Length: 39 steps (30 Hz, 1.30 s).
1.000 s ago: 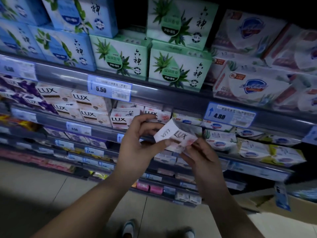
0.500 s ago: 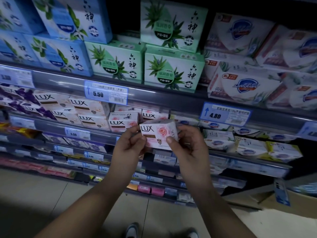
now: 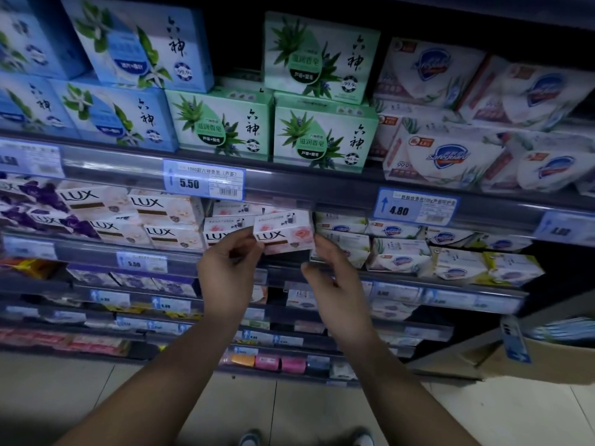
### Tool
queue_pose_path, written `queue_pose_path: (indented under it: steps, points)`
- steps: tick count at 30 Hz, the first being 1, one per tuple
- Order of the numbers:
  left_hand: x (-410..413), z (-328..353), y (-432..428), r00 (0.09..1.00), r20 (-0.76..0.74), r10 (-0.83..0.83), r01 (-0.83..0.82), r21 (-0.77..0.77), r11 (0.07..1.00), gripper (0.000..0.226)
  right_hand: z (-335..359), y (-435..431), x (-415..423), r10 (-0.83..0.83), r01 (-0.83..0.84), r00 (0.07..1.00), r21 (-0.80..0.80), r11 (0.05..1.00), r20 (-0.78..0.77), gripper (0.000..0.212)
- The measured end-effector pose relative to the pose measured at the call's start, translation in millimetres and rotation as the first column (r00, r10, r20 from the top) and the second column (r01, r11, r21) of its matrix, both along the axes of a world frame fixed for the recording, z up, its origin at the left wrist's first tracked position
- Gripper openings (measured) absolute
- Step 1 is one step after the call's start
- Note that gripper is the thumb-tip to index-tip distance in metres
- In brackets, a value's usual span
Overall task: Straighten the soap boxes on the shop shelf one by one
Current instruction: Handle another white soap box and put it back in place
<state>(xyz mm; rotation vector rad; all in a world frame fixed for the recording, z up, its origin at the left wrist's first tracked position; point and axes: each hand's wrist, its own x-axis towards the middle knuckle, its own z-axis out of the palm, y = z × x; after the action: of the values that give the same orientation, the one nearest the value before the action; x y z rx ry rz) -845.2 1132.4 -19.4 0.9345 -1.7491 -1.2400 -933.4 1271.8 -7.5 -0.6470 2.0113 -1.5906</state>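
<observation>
Pink LUX box (image 3: 285,235) is at the front lip of the second shelf (image 3: 87,252), face out, roughly level. Left hand (image 3: 227,272): thumb and fingers (image 3: 257,244) pinching its lower-left corner. Right hand (image 3: 338,281): fingers released, one tip at the box's right end, thumb off it below. That hand is blurred, so contact looks likely, not certain. The box's left edge overlaps the next pink LUX box (image 3: 222,233). Right edge is just beside the Safeguard boxes (image 3: 346,241), so it's tight on both sides. Top edge sits close under the upper shelf rail, between the 5.50 tag (image 3: 204,183) and the 4.80 tag (image 3: 415,207). Open room only below and out front: dark gap under the box, between the two hands.
</observation>
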Motion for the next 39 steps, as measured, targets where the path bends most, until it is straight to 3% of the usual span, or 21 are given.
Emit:
queue_pose_path:
  steps: [14, 22, 29, 36, 39]
  points:
    - [5.0, -12.2, -10.2, 0.999, -0.031, 0.007, -0.007, 0.006, 1.0, 0.022, -15.6, -8.6, 16.2, 0.061, -0.063, 0.994, -0.016, 0.998, -0.094, 0.069]
    - [-4.4, -25.9, -3.7, 0.992, 0.128, 0.005, 0.011, -0.125, 0.992, 0.013, -25.1, -5.7, 9.5, 0.062, -0.052, 0.993, 0.104, 0.993, -0.099, 0.073]
    - [-8.0, -26.3, -5.6, 0.967, 0.253, -0.042, 0.125, -0.323, 0.938, 0.023, -16.2, -0.5, 6.6, 0.103, -0.099, 0.995, 0.178, 0.979, -0.012, 0.068]
    - [-4.4, -31.2, 3.6, 0.908, 0.417, -0.029, 0.165, -0.293, 0.942, 0.034, -9.3, 19.1, -4.6, 0.051, -0.054, 0.998, 0.138, 0.989, 0.025, 0.053]
    - [-4.4, -27.0, 10.4, 0.928, 0.373, -0.007, 0.123, -0.286, 0.95, 0.033, -12.6, 37.3, -14.1, -0.067, 0.066, 0.998, 0.081, 0.995, 0.013, 0.039]
